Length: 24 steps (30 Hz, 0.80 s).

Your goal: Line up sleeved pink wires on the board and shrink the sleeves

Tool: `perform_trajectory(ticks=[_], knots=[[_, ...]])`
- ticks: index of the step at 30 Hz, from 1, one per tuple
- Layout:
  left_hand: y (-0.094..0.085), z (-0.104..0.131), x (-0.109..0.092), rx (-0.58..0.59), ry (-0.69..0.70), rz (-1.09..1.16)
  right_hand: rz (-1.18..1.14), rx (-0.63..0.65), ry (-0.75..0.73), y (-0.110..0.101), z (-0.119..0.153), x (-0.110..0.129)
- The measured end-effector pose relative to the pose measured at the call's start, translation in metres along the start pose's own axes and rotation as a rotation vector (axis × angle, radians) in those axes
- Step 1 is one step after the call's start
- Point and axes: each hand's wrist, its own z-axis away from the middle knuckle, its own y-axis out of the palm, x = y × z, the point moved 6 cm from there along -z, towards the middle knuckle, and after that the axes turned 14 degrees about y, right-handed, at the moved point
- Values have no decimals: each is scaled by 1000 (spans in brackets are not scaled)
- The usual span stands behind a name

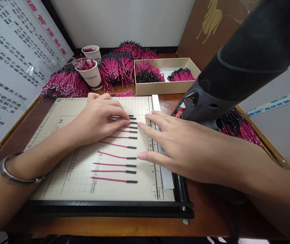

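Several short pink wires with black sleeved ends [114, 164] lie in a column on the cream gridded cutting board [58, 184], black ends to the right. My left hand [100, 117] rests over the upper wires, thumb and index finger pinched together at one wire's black sleeve. My right hand [182, 145] has its fingers spread; its fingertips are beside the black ends, near the board's printed ruler. Nothing is held in it. A white strip [166, 178] runs along the board's right edge, partly under my right hand.
Behind the board are piles of pink wires [116, 67], two paper cups [91, 76] of wires and a cream box [160, 88] holding more. A large black cylindrical device [226, 67] leans in from the right. More wires [238, 127] lie behind it.
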Motion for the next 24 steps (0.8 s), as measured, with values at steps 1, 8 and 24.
perform_trajectory(ticks=[1, 8, 24], knots=[[0, 0, 0, 0, 1, -1, 2, 7, 3, 0, 0, 0], [1, 0, 0, -3, 6, -2, 23, 17, 12, 0, 0, 1], [1, -2, 2, 62, -34, -63, 8, -55, -19, -2, 0, 2]])
